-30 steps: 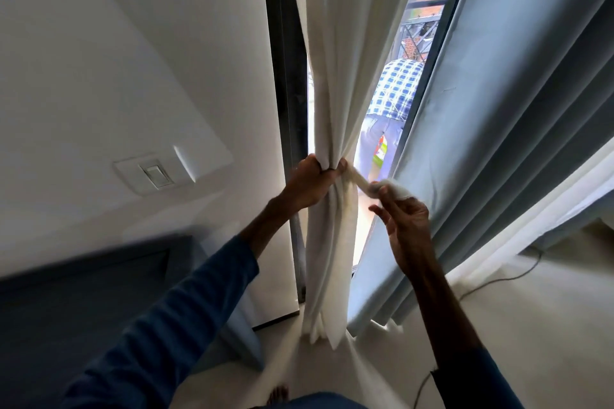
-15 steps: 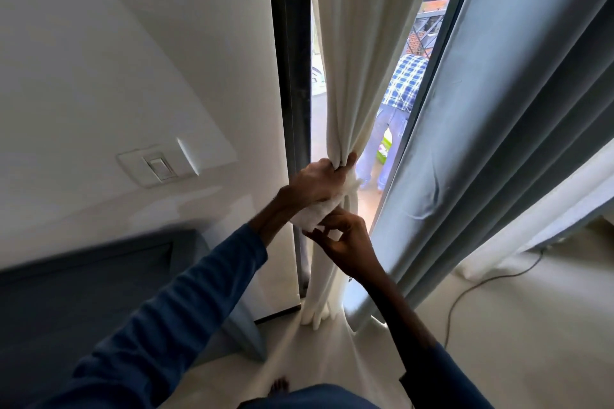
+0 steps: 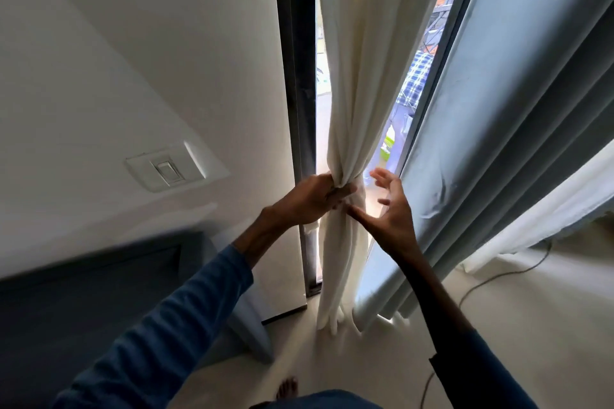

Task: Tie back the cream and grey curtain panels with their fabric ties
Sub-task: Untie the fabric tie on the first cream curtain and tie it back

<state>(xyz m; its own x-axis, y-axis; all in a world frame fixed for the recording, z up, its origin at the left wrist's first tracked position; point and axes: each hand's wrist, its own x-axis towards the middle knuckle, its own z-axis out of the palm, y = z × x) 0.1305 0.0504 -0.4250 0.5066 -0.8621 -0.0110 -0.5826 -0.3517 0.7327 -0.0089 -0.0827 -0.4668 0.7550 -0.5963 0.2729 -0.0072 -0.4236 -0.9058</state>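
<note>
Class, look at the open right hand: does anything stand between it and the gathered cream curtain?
Nothing visible does. The right hand is spread open beside the cream curtain, which the left hand grips.

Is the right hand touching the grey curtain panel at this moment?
Apart. In the head view the open right hand is spread beside the gathered cream curtain, and bright window light shows between its fingers and the grey curtain panel.
</note>
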